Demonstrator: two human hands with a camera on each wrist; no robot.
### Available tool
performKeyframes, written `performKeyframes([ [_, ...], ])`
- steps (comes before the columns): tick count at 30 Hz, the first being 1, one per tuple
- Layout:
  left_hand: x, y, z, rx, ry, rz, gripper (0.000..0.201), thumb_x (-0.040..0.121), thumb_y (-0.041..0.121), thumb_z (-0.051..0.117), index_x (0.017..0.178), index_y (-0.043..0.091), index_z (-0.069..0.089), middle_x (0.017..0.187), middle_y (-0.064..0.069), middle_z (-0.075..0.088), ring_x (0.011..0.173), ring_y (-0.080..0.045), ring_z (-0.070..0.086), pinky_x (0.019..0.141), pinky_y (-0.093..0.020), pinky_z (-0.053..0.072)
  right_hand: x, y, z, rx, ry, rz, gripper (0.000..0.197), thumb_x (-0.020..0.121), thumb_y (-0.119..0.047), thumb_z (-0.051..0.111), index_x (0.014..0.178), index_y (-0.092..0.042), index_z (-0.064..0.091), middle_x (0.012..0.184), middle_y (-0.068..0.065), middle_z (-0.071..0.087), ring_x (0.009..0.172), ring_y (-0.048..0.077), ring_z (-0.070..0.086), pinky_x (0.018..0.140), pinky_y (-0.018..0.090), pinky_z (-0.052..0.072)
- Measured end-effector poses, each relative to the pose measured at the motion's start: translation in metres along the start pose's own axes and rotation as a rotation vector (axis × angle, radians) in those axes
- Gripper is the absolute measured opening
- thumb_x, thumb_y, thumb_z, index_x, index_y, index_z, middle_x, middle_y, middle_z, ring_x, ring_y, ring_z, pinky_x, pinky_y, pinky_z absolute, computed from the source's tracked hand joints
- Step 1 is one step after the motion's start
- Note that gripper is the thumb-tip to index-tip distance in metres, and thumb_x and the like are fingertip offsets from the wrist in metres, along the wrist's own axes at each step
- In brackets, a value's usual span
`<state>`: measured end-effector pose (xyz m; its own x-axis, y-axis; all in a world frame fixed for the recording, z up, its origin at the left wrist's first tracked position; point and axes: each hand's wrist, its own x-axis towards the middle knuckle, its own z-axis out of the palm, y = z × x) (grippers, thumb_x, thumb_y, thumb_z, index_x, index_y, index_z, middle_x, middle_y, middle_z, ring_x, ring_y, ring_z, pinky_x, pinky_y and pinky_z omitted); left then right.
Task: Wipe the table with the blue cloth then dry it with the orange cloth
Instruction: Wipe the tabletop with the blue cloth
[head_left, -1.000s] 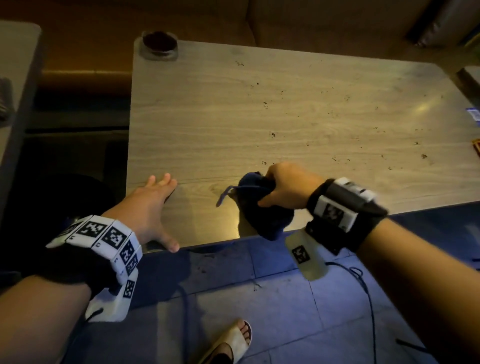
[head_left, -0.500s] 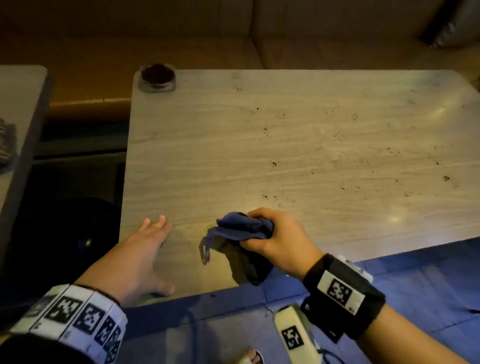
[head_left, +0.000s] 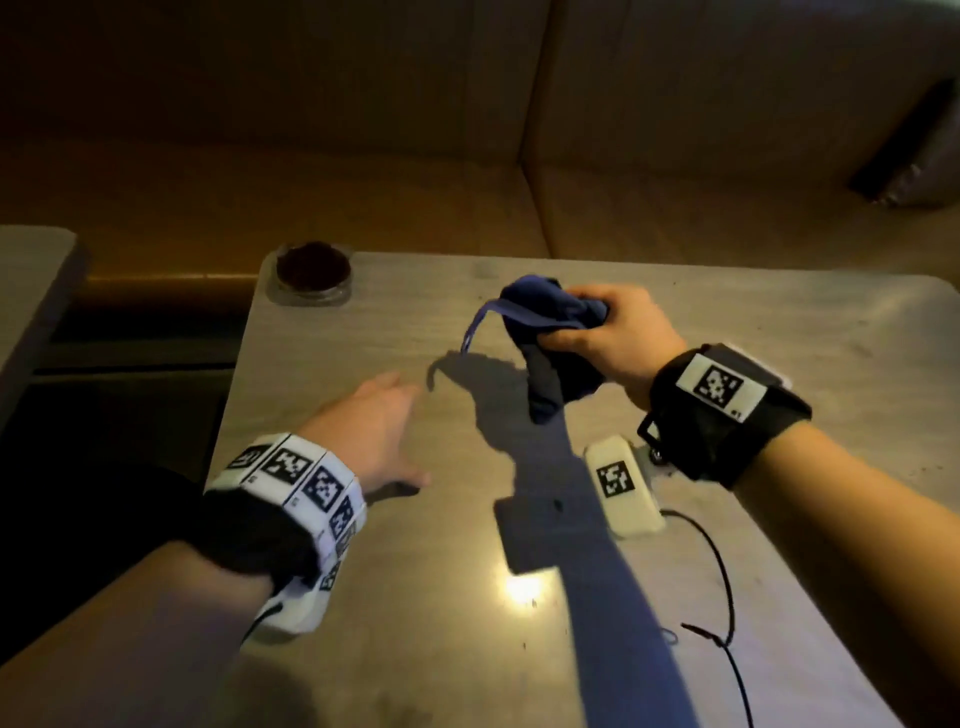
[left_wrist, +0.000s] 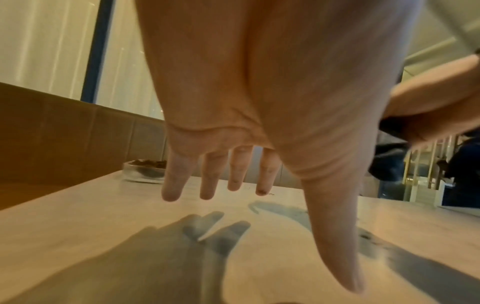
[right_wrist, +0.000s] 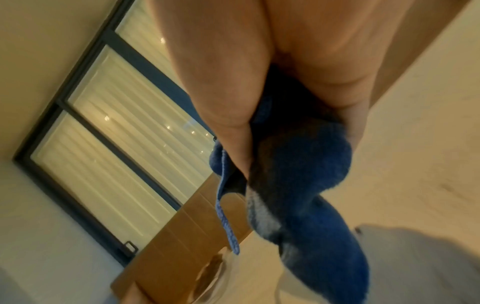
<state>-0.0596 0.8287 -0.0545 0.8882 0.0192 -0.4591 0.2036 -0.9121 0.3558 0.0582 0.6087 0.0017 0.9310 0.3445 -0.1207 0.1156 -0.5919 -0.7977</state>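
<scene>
Half a second ago the right hand (head_left: 610, 340) sits near the front edge of the tabletop (head_left: 779, 545) with the blue cloth (head_left: 545, 343) bunched low against the wood; now it is up near the far edge, lifted clear, and the cloth dangles under it above its own shadow. The left hand (head_left: 371, 431) is also further in from the front left corner and no longer lies flat: the left wrist view shows it hovering just above the wood, its 4 fingers (left_wrist: 207, 176) and thumb straight and spread, holding nothing.

The right grip is curled tight round the cloth, thumb and fingers bunching it into a wad. The cloth is soft, fuzzy terry with a stitched hem, and a thin loop hangs from its left side. Its lower folds look darker.

The tabletop is pale grey wood grain with rounded corners, dotted with small dark crumbs and showing a bright glare spot near the front. A round clear glass dish (head_left: 313, 273) of dark material stands at the far left corner. Behind the far edge runs a tan padded bench (head_left: 363, 156), and the wrist views show a dark-framed window (right_wrist: 109, 115) with pale vertical blinds.
</scene>
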Motion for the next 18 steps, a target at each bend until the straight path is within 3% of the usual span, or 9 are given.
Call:
performKeyframes([
  [2,0.042,0.0,-0.016,0.063,-0.031,-0.002,0.107,0.067,0.048,0.089,0.154,0.023,0.031,0.164,-0.004,0.019,0.148,-0.029,0.024,0.117,-0.049,0.033,0.053,-0.006,-0.003,-0.128,0.057,-0.065,0.025,0.075,-0.014,0.075,0.098,-0.018,0.069,0.092,0.003,0.07,0.086,0.019,0.066,0.075,0.034,0.053],
  [4,0.076,0.001,-0.028,0.139,-0.112,-0.002,0.119,0.066,0.048,0.09,0.158,0.023,0.02,0.168,-0.003,0.005,0.152,-0.034,0.012,0.118,-0.054,0.028,0.108,-0.011,-0.001,-0.305,0.089,-0.11,0.023,0.075,-0.02,0.073,0.098,-0.022,0.068,0.09,0.001,0.067,0.084,0.018,0.061,0.07,0.028,0.045],
  [7,0.102,0.001,-0.035,0.214,-0.246,-0.002,0.131,0.063,0.049,0.091,0.16,0.024,0.007,0.167,-0.002,-0.01,0.152,-0.042,-0.005,0.116,-0.065,0.023,0.186,-0.017,0.011,-0.504,0.11,-0.131,0.026,0.078,-0.024,0.068,0.104,-0.021,0.066,0.098,0.007,0.068,0.092,0.026,0.062,0.073,0.034,0.049],
  [10,0.111,-0.002,-0.028,0.193,-0.316,-0.029,0.132,0.067,0.047,0.088,0.16,0.027,-0.004,0.165,0.003,-0.021,0.15,-0.039,-0.017,0.118,-0.068,0.012,0.243,-0.014,0.036,-0.634,0.048,-0.094,0.024,0.081,-0.023,0.066,0.105,-0.027,0.065,0.104,0.009,0.067,0.096,0.034,0.063,0.074,0.035,0.051],
  [14,0.121,-0.004,-0.02,0.183,-0.377,-0.075,0.138,0.066,0.05,0.088,0.157,0.03,-0.014,0.161,0.006,-0.031,0.147,-0.039,-0.026,0.116,-0.069,0.004,0.262,0.0,0.076,-0.898,-0.256,-0.112,0.026,0.088,-0.018,0.059,0.111,-0.028,0.064,0.1,0.01,0.062,0.085,0.033,0.059,0.067,0.034,0.045],
  [18,0.119,-0.002,-0.021,0.185,-0.396,-0.079,0.137,0.069,0.05,0.086,0.156,0.031,-0.018,0.16,0.005,-0.033,0.147,-0.039,-0.027,0.115,-0.068,0.002,0.244,0.011,0.071,-0.948,-0.291,-0.194,0.031,0.084,-0.016,0.061,0.115,-0.023,0.06,0.101,0.006,0.061,0.09,0.03,0.059,0.069,0.033,0.045],
])
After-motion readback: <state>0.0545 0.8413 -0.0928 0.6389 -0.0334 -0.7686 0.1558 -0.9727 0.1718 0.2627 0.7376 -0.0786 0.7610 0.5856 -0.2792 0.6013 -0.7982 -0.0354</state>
